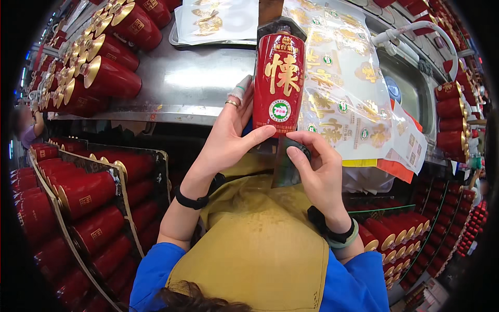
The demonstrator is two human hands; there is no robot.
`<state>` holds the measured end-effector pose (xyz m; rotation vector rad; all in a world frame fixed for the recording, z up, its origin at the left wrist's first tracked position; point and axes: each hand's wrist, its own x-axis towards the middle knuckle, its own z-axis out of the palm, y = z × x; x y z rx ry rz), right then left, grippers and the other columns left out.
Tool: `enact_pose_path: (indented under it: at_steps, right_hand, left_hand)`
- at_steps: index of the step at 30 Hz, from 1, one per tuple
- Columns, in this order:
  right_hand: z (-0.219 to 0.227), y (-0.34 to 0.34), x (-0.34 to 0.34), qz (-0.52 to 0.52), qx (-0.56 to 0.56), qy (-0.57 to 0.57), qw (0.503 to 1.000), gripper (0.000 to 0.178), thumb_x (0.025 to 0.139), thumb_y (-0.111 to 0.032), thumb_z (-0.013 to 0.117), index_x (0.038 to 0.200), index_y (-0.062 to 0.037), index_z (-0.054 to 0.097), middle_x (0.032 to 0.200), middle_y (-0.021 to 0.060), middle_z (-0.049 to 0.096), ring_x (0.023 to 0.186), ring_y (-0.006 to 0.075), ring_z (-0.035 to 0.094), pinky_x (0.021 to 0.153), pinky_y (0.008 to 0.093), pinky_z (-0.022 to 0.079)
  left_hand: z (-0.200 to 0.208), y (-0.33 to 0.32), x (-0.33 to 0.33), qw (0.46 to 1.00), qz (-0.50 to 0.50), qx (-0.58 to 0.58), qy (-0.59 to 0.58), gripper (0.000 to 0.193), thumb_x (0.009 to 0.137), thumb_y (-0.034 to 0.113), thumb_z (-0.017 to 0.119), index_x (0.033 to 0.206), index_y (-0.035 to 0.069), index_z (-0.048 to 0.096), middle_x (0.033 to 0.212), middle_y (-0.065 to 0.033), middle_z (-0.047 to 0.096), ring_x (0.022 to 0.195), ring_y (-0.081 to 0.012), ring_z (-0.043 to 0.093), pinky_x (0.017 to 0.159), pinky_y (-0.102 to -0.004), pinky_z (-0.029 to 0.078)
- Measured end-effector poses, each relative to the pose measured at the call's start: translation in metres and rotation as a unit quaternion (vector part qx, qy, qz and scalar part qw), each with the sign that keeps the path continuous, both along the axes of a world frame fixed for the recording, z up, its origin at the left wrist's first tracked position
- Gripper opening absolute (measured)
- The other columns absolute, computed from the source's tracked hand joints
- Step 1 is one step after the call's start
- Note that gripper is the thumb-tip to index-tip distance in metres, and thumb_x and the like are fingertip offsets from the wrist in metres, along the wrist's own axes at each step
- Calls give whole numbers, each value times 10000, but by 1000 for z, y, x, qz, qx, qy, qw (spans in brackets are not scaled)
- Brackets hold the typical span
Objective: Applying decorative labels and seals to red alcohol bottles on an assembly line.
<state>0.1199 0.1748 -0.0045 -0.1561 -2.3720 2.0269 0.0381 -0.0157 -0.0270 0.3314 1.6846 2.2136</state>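
Note:
A glossy red bottle with large gold lettering and a round white-and-green emblem lies in front of me at the table's edge, its neck pointing away. My left hand grips it from the left, fingers along its side and thumb at its lower end; a fingertip wears a pale wrap. Between thumb and fingers of my right hand is a dark green, translucent flat scraper, its upper end close to the bottle's base. Whether the scraper touches the bottle, I cannot tell.
Clear sheets of gold and green decals cover the table to the right, beside a sink with a white faucet. Red bottles crowd the left of the metal table. Divided racks of red bottles stand below on both sides.

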Motion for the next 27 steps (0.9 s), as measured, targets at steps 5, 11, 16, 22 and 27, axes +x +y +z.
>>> enact_pose_path:
  at_steps: [5,11,16,22,27]
  right_hand:
    - [-5,-1,0,-6,-21,-4,1000,229,956,-54,720,1173,18,700,992,40,690,781,65,560,690,231,458]
    - [-2,-2,1,-4,-20,-8,1000,227,962,-43,713,1176,30,696,1014,57,690,815,69,576,715,232,469]
    - [-1,-4,0,0,-30,22,999,224,962,-43,711,1173,29,697,1026,66,698,823,77,594,721,237,477]
    - [-1,-3,-2,-3,-9,-8,1000,228,948,-32,718,1169,21,702,1043,76,706,857,90,627,745,244,497]
    - [-6,-6,-2,-16,-20,31,999,225,938,-30,724,1158,17,706,1021,65,712,781,78,593,688,238,473]
  left_hand:
    - [-1,0,0,1000,-3,2,-5,1039,895,6,771,1605,-102,21,1673,-261,161,1576,-284,190,1288,-418,201]
    - [0,-1,1,1000,-2,16,-12,1029,905,4,759,1609,-95,15,1674,-259,158,1578,-285,185,1289,-417,195]
    - [-1,0,0,1000,-1,18,-14,1013,917,11,748,1609,-95,15,1676,-257,154,1578,-284,182,1291,-415,187]
    - [-2,1,0,1000,3,21,-13,998,921,13,745,1608,-96,28,1674,-256,164,1577,-281,186,1291,-413,185]
    - [-5,0,1,1000,2,14,-3,987,922,12,745,1609,-94,44,1672,-256,172,1576,-281,190,1290,-413,190]
